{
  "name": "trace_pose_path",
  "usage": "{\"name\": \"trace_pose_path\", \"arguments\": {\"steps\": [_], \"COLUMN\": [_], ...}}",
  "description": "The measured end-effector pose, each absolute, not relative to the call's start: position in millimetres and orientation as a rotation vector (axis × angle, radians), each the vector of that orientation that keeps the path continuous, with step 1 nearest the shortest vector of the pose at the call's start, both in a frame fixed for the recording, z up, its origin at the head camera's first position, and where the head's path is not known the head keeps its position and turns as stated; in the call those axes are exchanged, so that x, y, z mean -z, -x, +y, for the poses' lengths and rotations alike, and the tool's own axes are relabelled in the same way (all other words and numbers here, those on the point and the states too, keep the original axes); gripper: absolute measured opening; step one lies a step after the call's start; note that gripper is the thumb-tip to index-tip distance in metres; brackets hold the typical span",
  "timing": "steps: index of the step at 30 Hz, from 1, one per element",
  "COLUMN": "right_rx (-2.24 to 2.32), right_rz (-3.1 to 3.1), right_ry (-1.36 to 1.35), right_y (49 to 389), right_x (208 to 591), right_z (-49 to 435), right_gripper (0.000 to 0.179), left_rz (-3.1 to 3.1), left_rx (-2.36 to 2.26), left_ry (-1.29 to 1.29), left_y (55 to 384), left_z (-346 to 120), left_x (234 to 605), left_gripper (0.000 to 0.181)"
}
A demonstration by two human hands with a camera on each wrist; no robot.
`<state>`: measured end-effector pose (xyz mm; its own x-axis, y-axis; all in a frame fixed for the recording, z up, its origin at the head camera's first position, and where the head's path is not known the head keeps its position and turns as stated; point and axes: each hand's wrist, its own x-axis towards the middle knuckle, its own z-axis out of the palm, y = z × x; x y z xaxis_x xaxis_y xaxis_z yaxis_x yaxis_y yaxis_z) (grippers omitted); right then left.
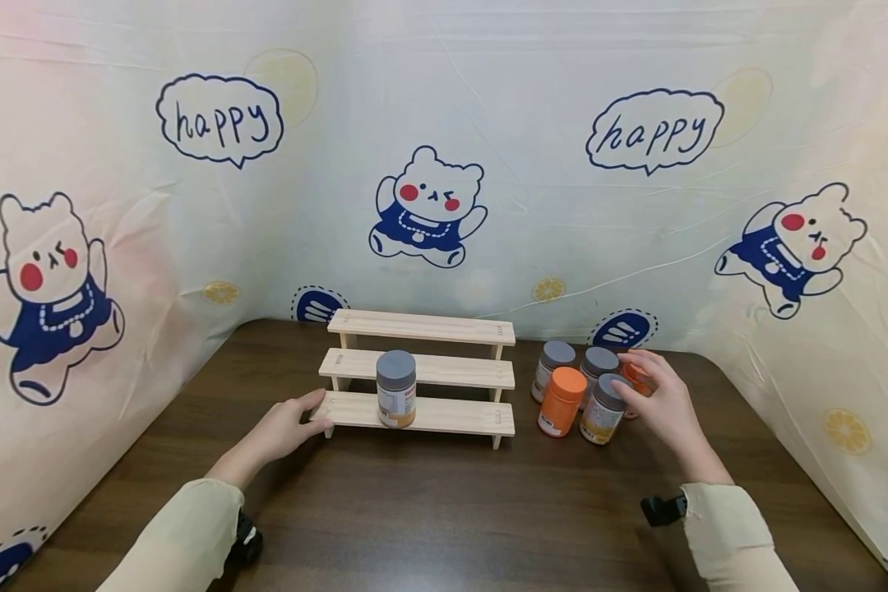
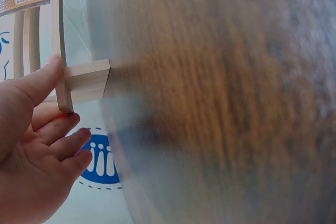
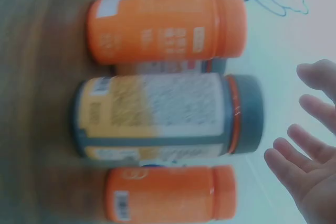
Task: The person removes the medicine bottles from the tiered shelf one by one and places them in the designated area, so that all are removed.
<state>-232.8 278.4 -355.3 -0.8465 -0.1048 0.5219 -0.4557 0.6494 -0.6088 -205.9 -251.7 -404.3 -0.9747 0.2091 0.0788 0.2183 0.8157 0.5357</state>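
Note:
A three-step wooden rack stands on the table. My left hand pinches the left end of its lowest step, with the thumb against one face of the wood. One grey-lidded jar stands upright on that step. Right of the rack several jars are grouped, among them an orange jar and a front grey-lidded jar. My right hand hovers beside them with fingers spread, apart from the jars in the right wrist view. Behind this hand a second orange jar is partly hidden in the head view.
Two more grey-lidded jars, one at the back left and one behind the front pair, belong to the group. A printed cloth with bears encloses the brown table at the back and sides.

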Motion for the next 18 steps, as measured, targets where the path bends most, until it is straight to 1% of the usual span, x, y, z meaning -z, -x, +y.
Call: {"name": "trace_pose_path", "arguments": {"steps": [7,18], "right_rx": [-1.065,-1.100], "right_rz": [-2.410,-2.382], "right_ry": [-0.524,-0.715], "right_y": [236,240], "right_x": [336,316], "right_z": [263,220], "right_gripper": [0.039,0.039], "left_rz": [-2.979,-2.984], "left_rx": [0.883,0.885], "left_ry": [0.350,0.349], "left_y": [206,206], "left_z": [-252,-251], "left_x": [404,403], "left_gripper": [0.064,0.064]}}
